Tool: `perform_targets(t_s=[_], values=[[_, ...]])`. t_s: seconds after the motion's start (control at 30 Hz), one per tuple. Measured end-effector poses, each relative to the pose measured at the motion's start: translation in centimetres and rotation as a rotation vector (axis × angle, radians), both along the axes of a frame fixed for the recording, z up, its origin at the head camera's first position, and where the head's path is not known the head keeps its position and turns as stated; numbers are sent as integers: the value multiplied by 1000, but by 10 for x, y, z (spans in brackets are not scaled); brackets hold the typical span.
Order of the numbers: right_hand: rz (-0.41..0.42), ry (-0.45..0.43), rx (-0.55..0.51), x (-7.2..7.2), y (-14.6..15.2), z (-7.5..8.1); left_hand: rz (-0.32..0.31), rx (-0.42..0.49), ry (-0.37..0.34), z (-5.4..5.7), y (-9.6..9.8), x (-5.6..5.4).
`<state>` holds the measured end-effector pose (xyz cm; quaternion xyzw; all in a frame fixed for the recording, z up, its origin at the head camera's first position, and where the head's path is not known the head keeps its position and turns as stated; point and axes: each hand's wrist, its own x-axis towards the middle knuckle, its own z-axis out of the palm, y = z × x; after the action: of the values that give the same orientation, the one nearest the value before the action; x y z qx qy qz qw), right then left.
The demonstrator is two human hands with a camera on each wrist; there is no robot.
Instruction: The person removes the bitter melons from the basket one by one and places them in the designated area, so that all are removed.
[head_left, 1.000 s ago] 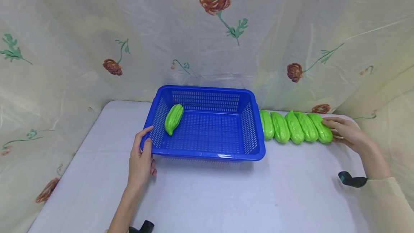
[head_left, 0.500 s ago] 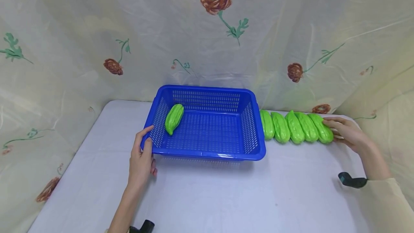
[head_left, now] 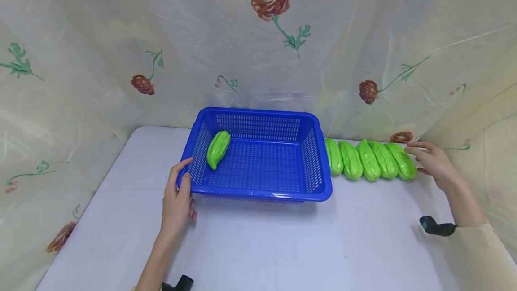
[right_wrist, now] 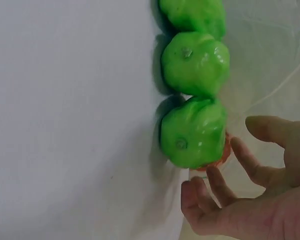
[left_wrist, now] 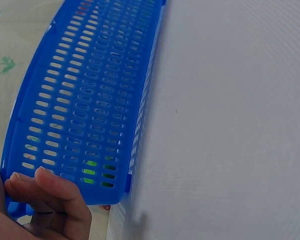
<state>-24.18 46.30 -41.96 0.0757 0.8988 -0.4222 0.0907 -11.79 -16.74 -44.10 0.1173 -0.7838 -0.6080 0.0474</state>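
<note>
A blue plastic basket (head_left: 262,195) with slotted walls stands on the table, one bright green, ridged bitter melon (head_left: 218,149) lying inside at its left. My left hand (head_left: 176,203) grips the basket's near-left corner; in the left wrist view its fingers curl under the rim beside the slotted wall (left_wrist: 85,100). To the right of the basket several bitter melons (head_left: 368,160) lie side by side in a row. Beside the rightmost bitter melon (right_wrist: 195,132) is my right hand (right_wrist: 250,187), fingers spread and nothing held. Whether a fingertip touches that melon I cannot tell.
A white cloth covers the table (head_left: 266,246). Behind and at both sides hangs a flower-printed curtain (head_left: 323,71), close to the basket's far rim and the far ends of the melons.
My right hand has shifted slightly away from the rightmost bitter melon, its fingers spreading wider. The left hand keeps its grip on the basket, and the melons stay put.
</note>
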Motion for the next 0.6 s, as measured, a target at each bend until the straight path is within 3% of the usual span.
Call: perform_targets(t_s=[0.37,0.47,0.6], values=[[-250,179,-34,2,-41,20,-1,7,1,-2,-1,-2],[-244,247,-50,3,-58,27,-2,8,2,-2,-1,-2],[-172,324,-167,5,-82,40,1,8,1,-2,-1,-2]])
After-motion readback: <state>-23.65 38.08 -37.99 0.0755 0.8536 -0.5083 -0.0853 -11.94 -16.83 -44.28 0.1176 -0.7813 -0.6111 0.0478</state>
